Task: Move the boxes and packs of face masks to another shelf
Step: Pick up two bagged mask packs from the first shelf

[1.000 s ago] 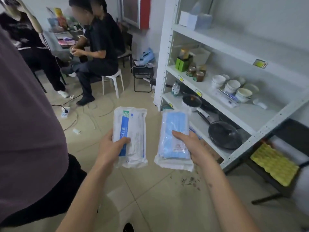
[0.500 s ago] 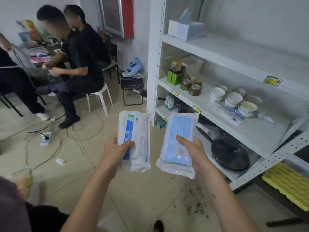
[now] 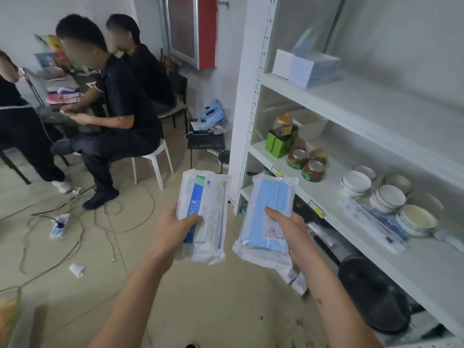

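Note:
My left hand grips a white pack of face masks with a blue stripe and print, held upright. My right hand grips a clear pack of blue face masks. Both packs hang over the floor just left of the white shelf unit. On its upper shelf stand two white boxes of masks.
The middle shelf holds green boxes, jars, stacked bowls and a long packet. A black pan lies on the lowest shelf. Three seated people are at the left, with cables and scraps across the floor.
The view has swung right and closer to the shelf unit. Both hands still hold their packs, now nearer the shelves. The person at my left is no longer close by.

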A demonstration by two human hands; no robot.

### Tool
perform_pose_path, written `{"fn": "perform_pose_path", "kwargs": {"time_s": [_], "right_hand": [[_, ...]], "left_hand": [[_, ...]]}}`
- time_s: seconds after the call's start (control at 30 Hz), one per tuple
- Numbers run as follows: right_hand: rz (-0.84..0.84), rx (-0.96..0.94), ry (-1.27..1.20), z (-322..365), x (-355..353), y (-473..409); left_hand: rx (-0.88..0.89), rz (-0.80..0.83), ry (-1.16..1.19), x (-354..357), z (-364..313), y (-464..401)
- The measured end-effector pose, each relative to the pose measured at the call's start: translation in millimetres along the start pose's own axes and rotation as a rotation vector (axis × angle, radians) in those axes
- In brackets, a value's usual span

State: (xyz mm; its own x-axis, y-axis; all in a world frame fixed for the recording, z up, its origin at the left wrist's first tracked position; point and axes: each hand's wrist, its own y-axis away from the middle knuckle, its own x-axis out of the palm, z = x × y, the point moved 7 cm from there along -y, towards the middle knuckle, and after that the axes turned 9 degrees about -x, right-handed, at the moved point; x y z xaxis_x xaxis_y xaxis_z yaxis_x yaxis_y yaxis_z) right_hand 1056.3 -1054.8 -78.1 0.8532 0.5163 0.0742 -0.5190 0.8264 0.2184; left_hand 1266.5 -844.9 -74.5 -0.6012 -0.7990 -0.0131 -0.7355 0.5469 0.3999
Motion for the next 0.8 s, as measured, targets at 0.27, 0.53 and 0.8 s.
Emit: {"fn": "perform_pose_path", "kwargs": {"time_s": [0.27,0.53,0.8], "right_hand": [[-0.03,0.002,-0.014,30.5,53.9,-129.8],[-0.116,-0.011,-0.076,58.4,85.0,-229.8],[-0.206,-0.02,-0.078,77.8,87.1,-348.0]], "left_hand": [[0.017,0.036,0.008,4.7,-59.3,-133.5],[0.06,0.121,-0.049,34.0,-127.0,-246.5],[0.04,0.26,-0.097,86.9,-180.8,-370.7]]}}
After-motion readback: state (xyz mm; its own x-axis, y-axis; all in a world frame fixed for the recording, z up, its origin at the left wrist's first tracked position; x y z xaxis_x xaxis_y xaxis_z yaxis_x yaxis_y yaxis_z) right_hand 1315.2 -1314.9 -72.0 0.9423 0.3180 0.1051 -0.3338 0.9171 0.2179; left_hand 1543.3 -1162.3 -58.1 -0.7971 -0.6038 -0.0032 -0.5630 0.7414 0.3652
